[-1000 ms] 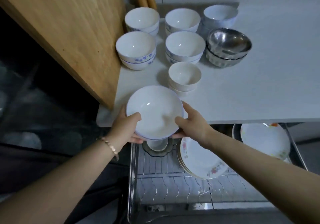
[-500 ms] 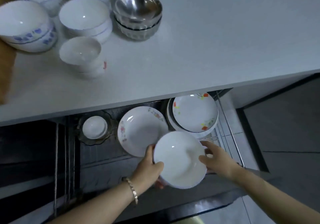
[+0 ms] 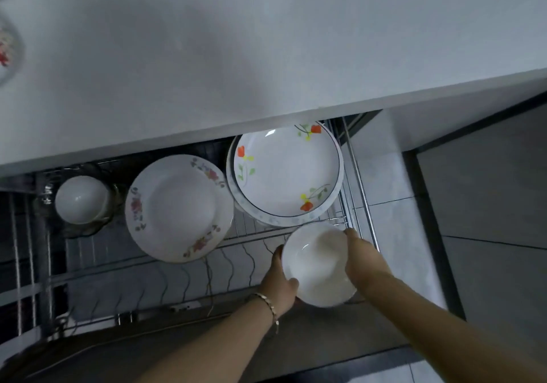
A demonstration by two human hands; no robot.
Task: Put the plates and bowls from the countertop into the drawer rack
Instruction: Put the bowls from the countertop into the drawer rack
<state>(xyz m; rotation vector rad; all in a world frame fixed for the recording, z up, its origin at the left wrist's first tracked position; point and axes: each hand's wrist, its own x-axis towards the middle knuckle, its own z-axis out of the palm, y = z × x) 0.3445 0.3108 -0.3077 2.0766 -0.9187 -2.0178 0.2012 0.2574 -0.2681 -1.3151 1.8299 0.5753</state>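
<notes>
Both hands hold a plain white bowl (image 3: 318,264) low over the front right part of the wire drawer rack (image 3: 183,279). My left hand (image 3: 279,282) grips its left rim, my right hand (image 3: 362,257) its right rim. In the rack lie a flowered plate (image 3: 177,208), a stack of plates with orange flowers on top (image 3: 285,172), and a small white bowl (image 3: 81,199) on a glass dish at the left. The white countertop (image 3: 236,42) overhangs the rack's back.
Edges of a few bowls still on the countertop show at the top left corner (image 3: 9,48). The rack's right rail (image 3: 359,187) runs beside grey floor tiles (image 3: 488,205). The drawer's dark front panel (image 3: 118,359) lies below my arms.
The bowl has gone from the countertop's front edge down and to the right into the drawer's front right area. My view has dropped and shifted right with it.
</notes>
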